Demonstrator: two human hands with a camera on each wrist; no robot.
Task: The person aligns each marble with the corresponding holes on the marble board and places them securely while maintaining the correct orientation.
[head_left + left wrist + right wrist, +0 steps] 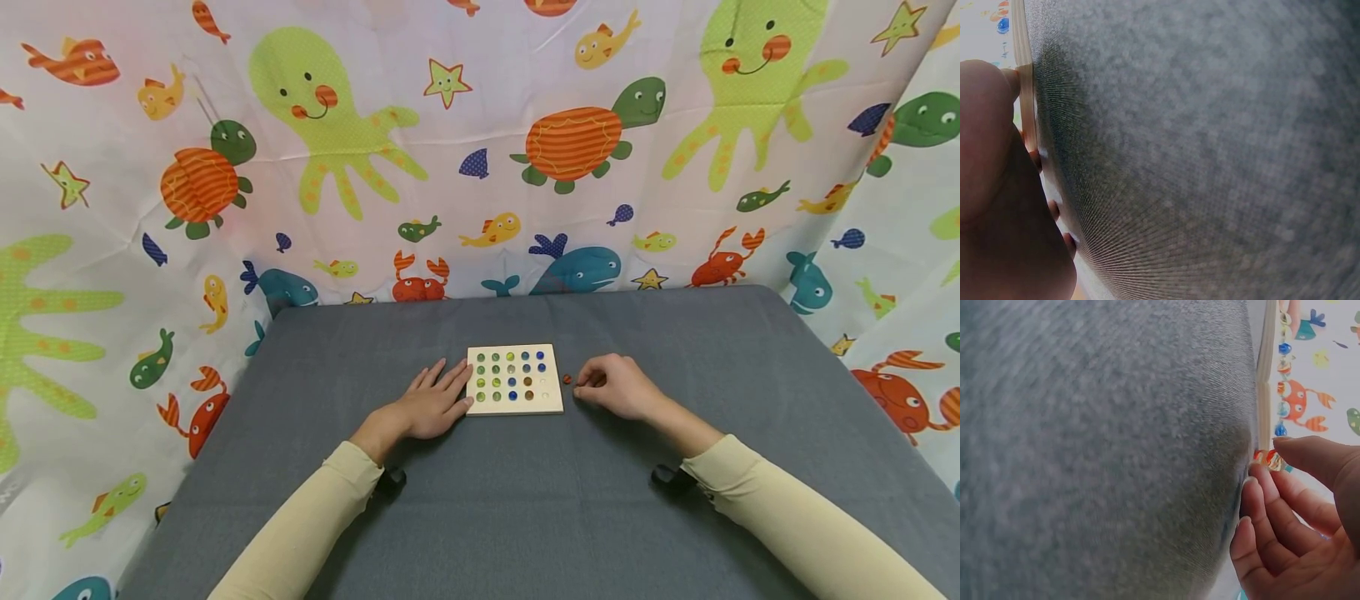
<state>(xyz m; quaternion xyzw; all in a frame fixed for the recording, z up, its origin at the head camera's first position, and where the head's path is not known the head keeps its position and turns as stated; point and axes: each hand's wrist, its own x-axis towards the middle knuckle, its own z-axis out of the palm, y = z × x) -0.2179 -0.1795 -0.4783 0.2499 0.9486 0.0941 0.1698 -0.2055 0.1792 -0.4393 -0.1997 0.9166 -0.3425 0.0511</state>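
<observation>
A pale wooden board (516, 407) lies flat on the table, with rows of round hollows holding green, yellowish, blue and brown glass marbles. Two hollows at its near right are bare. With fingers spread, my left hand (429, 407) rests at the board's left edge, its fingertips touching it. Right of the board my right hand (618, 386) is low over the cloth, thumb and forefinger pinching a small marble (1274, 460), partly hidden by the fingers. Beside those fingertips, a red-orange marble (567, 379) lies on the cloth, apart from the board.
Dark grey cloth (495, 508) covers the table. Behind it and along both sides hangs a white curtain (495, 75) printed with sea animals. A dark strap (672, 479) shows at the right wrist, and another (392, 482) at the left.
</observation>
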